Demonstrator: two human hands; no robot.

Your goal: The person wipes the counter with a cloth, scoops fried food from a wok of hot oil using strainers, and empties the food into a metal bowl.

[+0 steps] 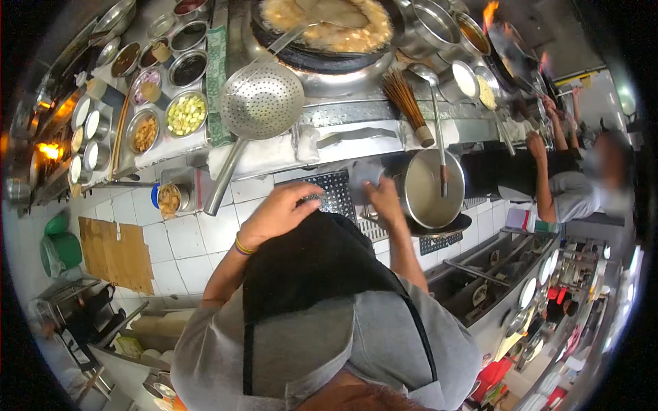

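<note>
My left hand (282, 211), with a yellow band at its wrist, is over the black apron (308, 267); its fingers are loosely bent and apart, holding nothing. Closed on a small grey cloth (365, 174), my right hand (384, 200) is just left of a deep metal pot (414, 195) of pale liquid. A ladle (439, 130) stands in that pot. Beyond the hands, a perforated strainer (262, 103) lies at the counter's edge, its handle sticking out toward me. A large wok (329, 63) of bubbling oil holds food and a wire skimmer (334, 15).
Metal bowls of ingredients (186, 114) fill the counter at left. A bamboo brush (406, 103) rests right of the wok. Flames (491, 14) rise at the upper right, near a co-worker (572, 192). Flames (49, 151) also show at far left.
</note>
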